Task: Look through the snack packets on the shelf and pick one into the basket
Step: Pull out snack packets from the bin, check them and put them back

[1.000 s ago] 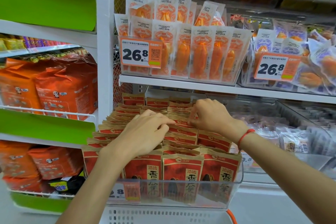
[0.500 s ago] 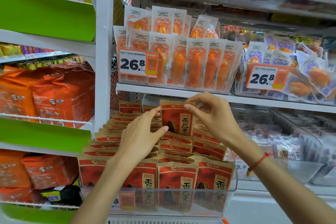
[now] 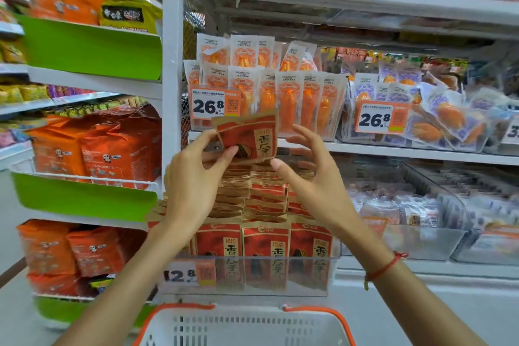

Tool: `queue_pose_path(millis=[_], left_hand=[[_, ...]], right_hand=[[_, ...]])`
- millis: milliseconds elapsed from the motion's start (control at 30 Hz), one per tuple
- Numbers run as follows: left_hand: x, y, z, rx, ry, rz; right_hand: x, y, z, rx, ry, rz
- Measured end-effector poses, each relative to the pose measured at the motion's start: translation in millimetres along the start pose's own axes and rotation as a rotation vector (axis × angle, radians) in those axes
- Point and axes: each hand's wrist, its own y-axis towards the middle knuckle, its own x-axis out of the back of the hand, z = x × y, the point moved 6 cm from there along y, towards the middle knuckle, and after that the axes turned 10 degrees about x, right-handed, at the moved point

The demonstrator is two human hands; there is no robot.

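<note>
While the head view is the only one on record, its contents are listed from the hands outward. Item one: left hand [image 3: 193,177], raised, thumb and fingers pinching the lower left corner of a red packet [image 3: 248,136]. Item two: that packet, brown-edged with dark seeds printed on it, held tilted in the air above the stock, its top edge overlapping the price tag [image 3: 214,104] behind it. Item three: right hand [image 3: 311,174], just right of the packet, fingers spread and loosely bent, thumb tip near the packet's lower right corner; contact cannot be made out, and it grips nothing. A red cord [image 3: 384,267] circles that wrist. Item four: rows of like packets [image 3: 266,241] below and behind both hands, standing upright in a clear bin [image 3: 331,275], front row facing out, with a blurred price label at the bin's lower left. Item five: basket [image 3: 244,326], white with orange rim and handles, directly beneath the forearms at the bottom edge; its visible part shows only the perforated wall. Item six: white shelf [image 3: 393,150] behind the hands, carrying pouches of orange snacks [image 3: 286,98] and, to the right of the right hand, purple-printed pouches with a second tag. Item seven: orange bags [image 3: 95,149] on green-fronted racks, left of the left hand, past a white upright.
</note>
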Motion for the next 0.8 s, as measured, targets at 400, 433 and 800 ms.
queue_pose_path(millis=[400, 433, 800], left_hand=[[29.3, -90.7, 27.8, 0.318, -0.237, 0.359], [26.8, -96.7, 35.2, 0.365, -0.225, 0.393], [15.9, -114.6, 77.8, 0.579, -0.051, 0.649]], right_hand=[[-48.1, -84.2, 9.7, -0.134, 0.24, -0.025], [-49.8, -90.1, 7.1, -0.164, 0.223, -0.01], [-64.5, -111.8, -19.0, -0.414, 0.357, 0.041]])
